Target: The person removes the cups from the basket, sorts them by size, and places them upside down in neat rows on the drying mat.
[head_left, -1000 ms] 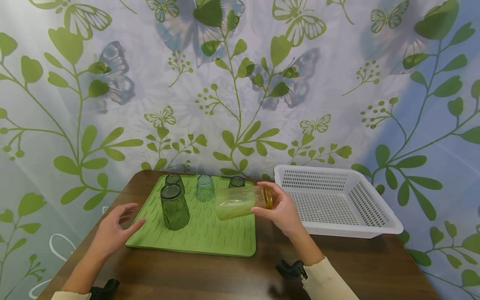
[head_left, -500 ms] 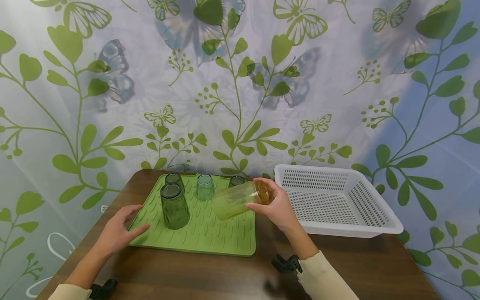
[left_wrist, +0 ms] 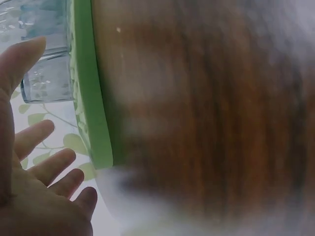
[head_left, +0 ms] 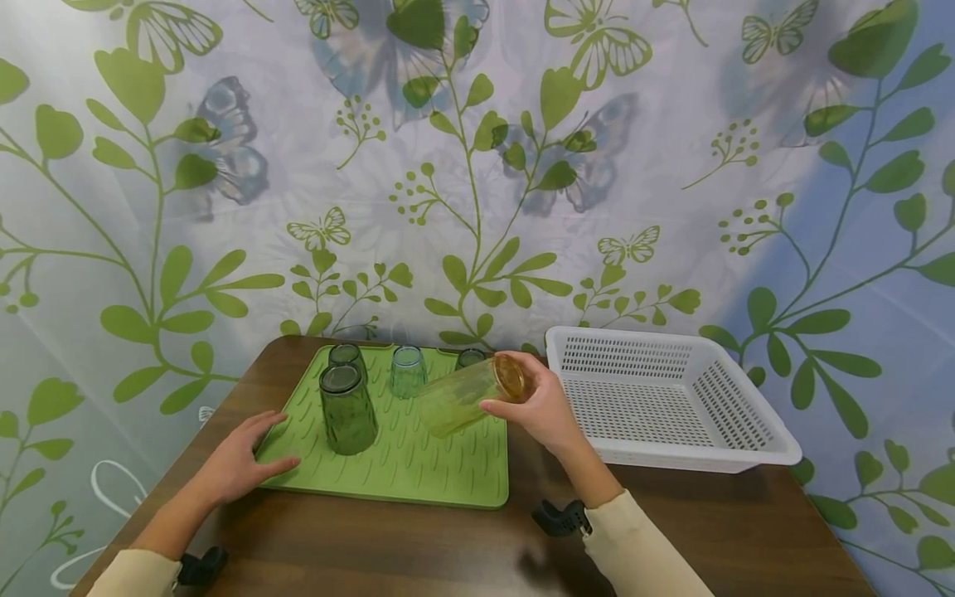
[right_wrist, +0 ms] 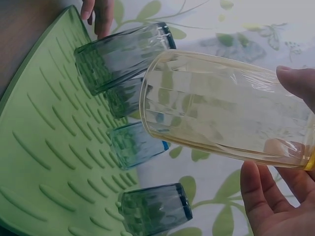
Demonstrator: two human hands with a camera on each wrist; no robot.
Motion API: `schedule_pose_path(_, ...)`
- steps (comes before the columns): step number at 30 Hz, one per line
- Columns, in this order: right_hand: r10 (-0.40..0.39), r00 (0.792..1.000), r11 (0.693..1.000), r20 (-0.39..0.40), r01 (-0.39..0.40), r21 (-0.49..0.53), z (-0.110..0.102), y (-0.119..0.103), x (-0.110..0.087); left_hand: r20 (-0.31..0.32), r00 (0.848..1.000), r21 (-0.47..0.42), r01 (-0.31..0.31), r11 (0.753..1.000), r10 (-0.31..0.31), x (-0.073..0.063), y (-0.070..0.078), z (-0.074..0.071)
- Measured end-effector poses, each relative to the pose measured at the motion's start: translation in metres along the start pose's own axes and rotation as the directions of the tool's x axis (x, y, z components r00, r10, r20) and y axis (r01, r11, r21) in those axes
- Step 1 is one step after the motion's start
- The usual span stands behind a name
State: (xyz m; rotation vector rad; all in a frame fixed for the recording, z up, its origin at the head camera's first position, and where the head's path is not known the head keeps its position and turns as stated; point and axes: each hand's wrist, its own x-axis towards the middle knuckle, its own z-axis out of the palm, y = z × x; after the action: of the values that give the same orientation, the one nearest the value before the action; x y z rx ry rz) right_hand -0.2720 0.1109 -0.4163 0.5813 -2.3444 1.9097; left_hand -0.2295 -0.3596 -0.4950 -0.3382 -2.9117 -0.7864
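My right hand (head_left: 539, 404) grips a tall yellow drinking glass (head_left: 461, 398) near its base, above the right part of a green drying mat (head_left: 418, 477). The glass is tilted, its mouth down to the left and its thick base up to the right. My left hand (head_left: 240, 458) rests by the mat's left edge, fingers spread and holding nothing. Upside down on the mat stand a tall grey-green glass (head_left: 349, 419), a shorter dark glass (head_left: 348, 358) behind it and a small blue glass (head_left: 408, 373). Another small dark glass (head_left: 471, 359) is partly hidden behind the yellow one.
A white perforated plastic basket (head_left: 675, 460) stands to the right of the mat on the brown wooden table (head_left: 418, 551). Behind the table hangs a cloth (head_left: 477, 166) printed with leaves and butterflies.
The yellow glass has gone from nearly level to steeper, its base rising and its mouth shifting slightly left. My left hand has moved a little right and down.
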Motion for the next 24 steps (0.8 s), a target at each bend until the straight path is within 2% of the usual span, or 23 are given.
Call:
schedule_pose_path(10,-0.018,1.000,1.000,0.014,0.018,-0.008,0.006,0.007,0.008,0.069,0.998,0.067,-0.013,0.998,0.008,0.004,-0.008,0.002)
schedule_pose_path(24,-0.013,1.000,0.992,-0.001,0.013,-0.123,0.016,0.013,0.016,0.156,0.986,0.154,0.025,0.988,-0.049,0.005,-0.013,0.003)
